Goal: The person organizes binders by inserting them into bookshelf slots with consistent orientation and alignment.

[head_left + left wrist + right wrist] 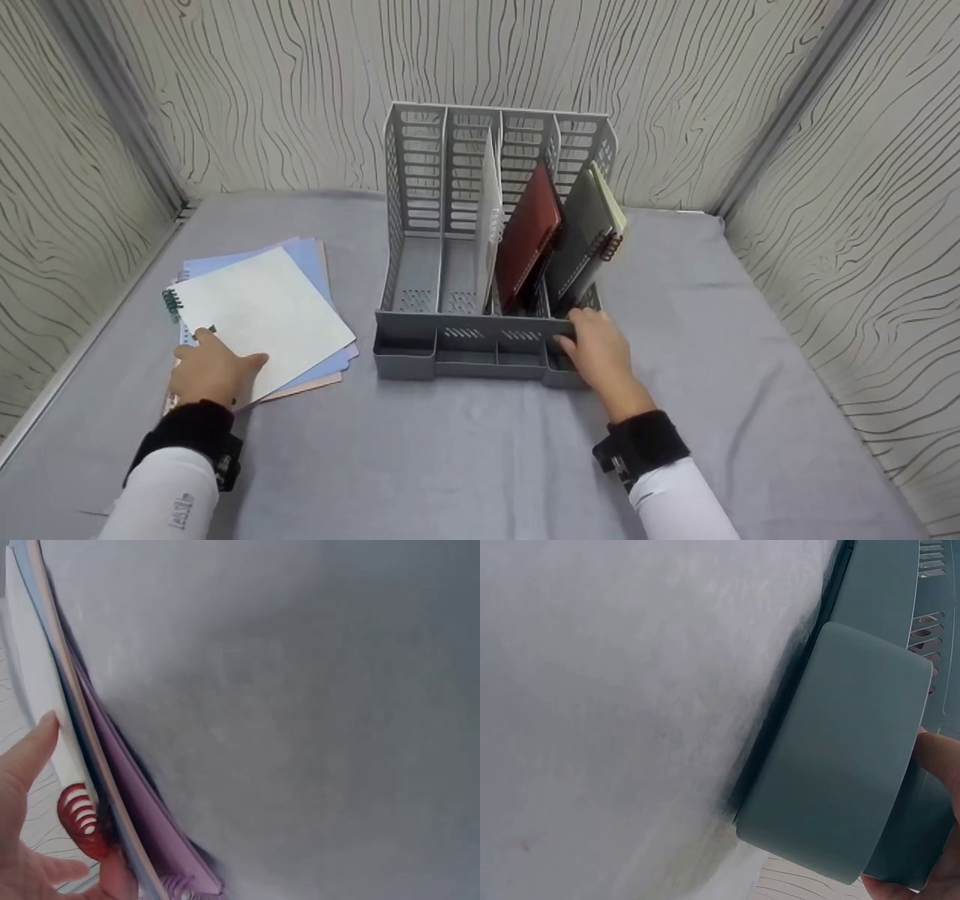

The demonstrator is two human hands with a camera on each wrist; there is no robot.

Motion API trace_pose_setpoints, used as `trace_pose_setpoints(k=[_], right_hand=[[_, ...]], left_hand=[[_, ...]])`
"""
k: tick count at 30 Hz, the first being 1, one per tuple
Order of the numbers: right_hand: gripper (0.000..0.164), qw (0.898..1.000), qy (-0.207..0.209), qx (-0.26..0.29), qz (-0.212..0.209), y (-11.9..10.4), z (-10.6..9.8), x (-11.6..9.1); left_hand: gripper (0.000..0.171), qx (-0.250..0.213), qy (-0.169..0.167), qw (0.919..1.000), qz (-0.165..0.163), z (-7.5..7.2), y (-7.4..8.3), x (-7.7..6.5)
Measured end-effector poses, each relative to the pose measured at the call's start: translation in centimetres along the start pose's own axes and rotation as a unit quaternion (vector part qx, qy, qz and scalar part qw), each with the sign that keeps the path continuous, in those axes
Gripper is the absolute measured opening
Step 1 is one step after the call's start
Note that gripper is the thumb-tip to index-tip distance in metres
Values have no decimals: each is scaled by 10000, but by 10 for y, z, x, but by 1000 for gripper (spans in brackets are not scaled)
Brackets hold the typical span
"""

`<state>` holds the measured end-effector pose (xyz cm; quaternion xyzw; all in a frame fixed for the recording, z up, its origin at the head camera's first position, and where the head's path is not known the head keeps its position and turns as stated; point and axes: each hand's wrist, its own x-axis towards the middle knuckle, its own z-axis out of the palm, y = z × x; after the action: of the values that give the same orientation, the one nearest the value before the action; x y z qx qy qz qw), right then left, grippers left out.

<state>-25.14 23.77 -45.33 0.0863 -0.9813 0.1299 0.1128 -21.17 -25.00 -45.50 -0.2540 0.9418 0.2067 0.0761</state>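
My left hand [210,369] is at the near left corner of a stack of notebooks, its thumb on the white notebook [262,307] on top and its fingers at the bound edge. In the left wrist view the thumb touches the white cover and the fingers meet a red coil [77,814]. Blue [319,277], peach and purple notebooks [142,810] lie below. My right hand [600,349] grips the front right end of a grey desk organizer [480,324], thumb inside the front; some fingertips are hidden.
The organizer holds a white notebook [489,225], a red notebook [529,236] and a dark grey notebook [581,236] with a pale yellow one [611,202] beside it. A grey cloth [420,465] covers the table. Patterned panels [285,97] stand behind and at both sides.
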Motion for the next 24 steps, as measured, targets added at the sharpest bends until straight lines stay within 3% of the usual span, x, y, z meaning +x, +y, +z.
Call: trace_pose_setpoints(k=[8, 13, 16, 20, 24], right_hand=[[24, 9999, 114, -11, -35, 2, -4, 3], [25, 10000, 7, -20, 46, 1, -2, 1], [25, 10000, -25, -21, 63, -1, 0, 1], [27, 10000, -64, -24, 48, -3, -1, 1], [27, 10000, -16, -52, 18, -3, -2, 1]], left_hand=[[99, -114, -51, 9998, -138, -4, 8, 1], [89, -126, -280, 9995, -98, -6, 7, -3], [73, 81, -733, 9971, 184, -14, 3, -6], [42, 345, -1561, 9858, 522, -26, -1, -6], [24, 379, -1881, 9805, 424, -30, 0, -3]])
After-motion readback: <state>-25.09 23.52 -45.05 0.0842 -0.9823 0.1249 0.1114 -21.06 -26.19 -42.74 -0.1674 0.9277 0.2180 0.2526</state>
